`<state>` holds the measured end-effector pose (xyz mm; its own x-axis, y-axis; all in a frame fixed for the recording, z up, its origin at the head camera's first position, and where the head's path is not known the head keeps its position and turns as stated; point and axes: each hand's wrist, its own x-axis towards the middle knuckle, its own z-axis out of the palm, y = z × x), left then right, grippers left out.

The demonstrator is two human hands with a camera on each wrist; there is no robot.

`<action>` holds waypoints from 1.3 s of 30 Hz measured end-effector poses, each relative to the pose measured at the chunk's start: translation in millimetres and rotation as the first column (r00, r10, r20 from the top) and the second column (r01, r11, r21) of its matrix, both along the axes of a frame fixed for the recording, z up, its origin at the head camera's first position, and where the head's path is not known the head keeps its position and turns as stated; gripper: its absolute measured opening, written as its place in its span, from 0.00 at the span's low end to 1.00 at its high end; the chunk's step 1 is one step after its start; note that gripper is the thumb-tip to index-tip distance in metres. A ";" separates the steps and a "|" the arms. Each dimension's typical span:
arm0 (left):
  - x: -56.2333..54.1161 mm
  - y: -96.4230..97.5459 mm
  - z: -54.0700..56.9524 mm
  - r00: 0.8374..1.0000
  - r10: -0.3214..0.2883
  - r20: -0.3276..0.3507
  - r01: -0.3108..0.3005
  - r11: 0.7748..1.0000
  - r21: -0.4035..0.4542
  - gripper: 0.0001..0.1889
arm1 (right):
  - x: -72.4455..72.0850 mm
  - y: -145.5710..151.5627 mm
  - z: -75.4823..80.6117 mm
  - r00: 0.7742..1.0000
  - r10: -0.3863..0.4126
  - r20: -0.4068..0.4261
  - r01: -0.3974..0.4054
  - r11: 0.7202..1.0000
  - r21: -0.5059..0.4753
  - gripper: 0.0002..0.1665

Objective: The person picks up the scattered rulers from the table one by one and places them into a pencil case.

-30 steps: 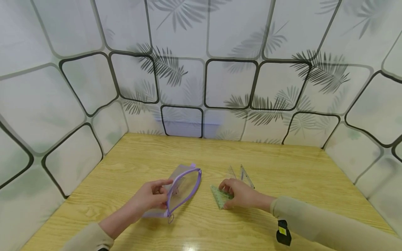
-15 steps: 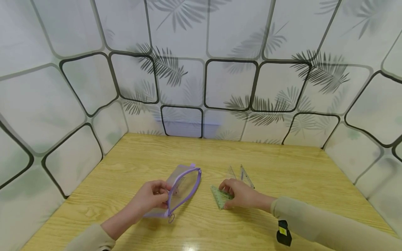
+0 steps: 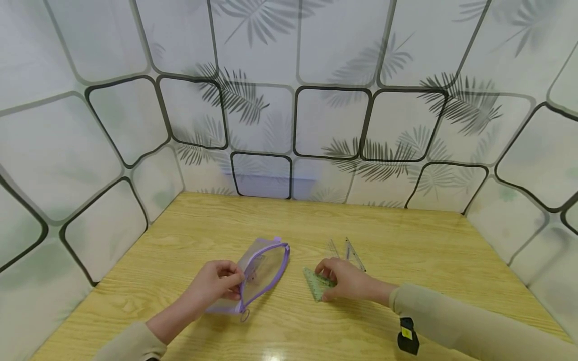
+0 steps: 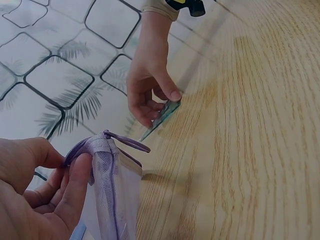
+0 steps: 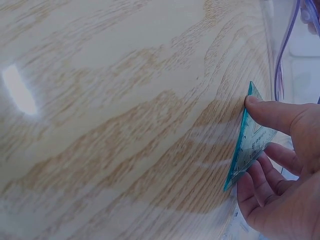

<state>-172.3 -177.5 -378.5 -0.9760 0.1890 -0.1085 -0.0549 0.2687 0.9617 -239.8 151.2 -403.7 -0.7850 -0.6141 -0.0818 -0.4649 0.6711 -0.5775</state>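
Observation:
My left hand [image 3: 217, 283] pinches the edge of a see-through pouch [image 4: 117, 195] with a purple zip, thumb and fingers together at the rim. In the head view the pouch's mouth gapes toward the right, and a ring pull hangs at its near end. To the right, my right hand [image 3: 347, 281] holds a clear green set square [image 3: 314, 284] between thumb and fingers. In the right wrist view the set square [image 5: 245, 152] is tilted, with the thumb on its upper end and fingers behind it. The fingers cover part of it.
Just beyond the right hand, a clear triangular ruler [image 3: 354, 253] and another thin clear ruler [image 3: 333, 247] lie on the wood-grain table [image 3: 406, 240]. Patterned cloth [image 3: 331, 120] stands along the table's back and sides.
My left index finger, which was stretched out along the pouch's rim, has drawn back and curled to pinch the edge. The right hand and the set square have hardly moved.

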 end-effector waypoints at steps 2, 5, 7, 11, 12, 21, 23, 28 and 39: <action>-0.3 -0.7 -0.3 1.000 -0.005 -0.009 0.005 1.000 0.011 0.12 | -0.1 0.3 0.0 1.000 0.001 -0.001 -0.001 1.000 0.000 0.31; -0.3 -1.1 -0.1 1.000 -0.010 -0.014 0.010 0.999 0.030 0.12 | -0.1 0.7 -0.1 1.000 0.008 -0.010 -0.008 1.000 -0.002 0.31; -0.4 -1.1 0.5 1.000 -0.014 -0.015 0.015 0.999 0.044 0.12 | 0.1 0.9 -0.3 1.000 0.011 -0.014 -0.011 1.000 -0.003 0.31; -0.4 -1.5 2.2 1.000 -0.026 -0.014 0.027 0.997 0.068 0.19 | 0.1 0.6 -1.1 1.000 0.007 -0.010 -0.007 1.000 -0.006 0.31; -0.6 -1.9 2.5 1.000 -0.028 -0.014 0.029 0.997 0.072 0.21 | 0.1 0.6 -1.3 1.000 0.007 -0.009 -0.007 1.000 -0.007 0.31; -2.2 -2.9 1.8 0.999 0.045 0.013 -0.046 0.991 0.126 0.28 | 0.1 0.1 -1.4 1.000 0.000 -0.003 0.000 1.000 0.002 0.31; -2.4 -1.9 1.6 0.997 0.068 0.028 -0.071 0.986 0.148 0.28 | 0.1 -0.3 -1.2 1.000 -0.006 0.000 0.006 1.000 0.006 0.30; -2.6 -0.6 0.7 0.994 0.098 0.053 -0.106 0.977 0.184 0.28 | 0.4 0.1 -0.3 1.000 -0.006 0.002 0.006 1.000 0.010 0.30; -2.9 -0.7 1.6 0.993 0.094 0.067 -0.105 0.976 0.192 0.29 | -1.1 3.0 6.3 0.997 0.058 0.041 -0.056 0.998 -0.041 0.23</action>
<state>-175.2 -178.1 -376.9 -0.9842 0.1143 -0.1355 -0.1284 0.0672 0.9894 -240.9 154.2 -397.4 -0.7449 -0.6612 -0.0890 -0.4761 0.6203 -0.6233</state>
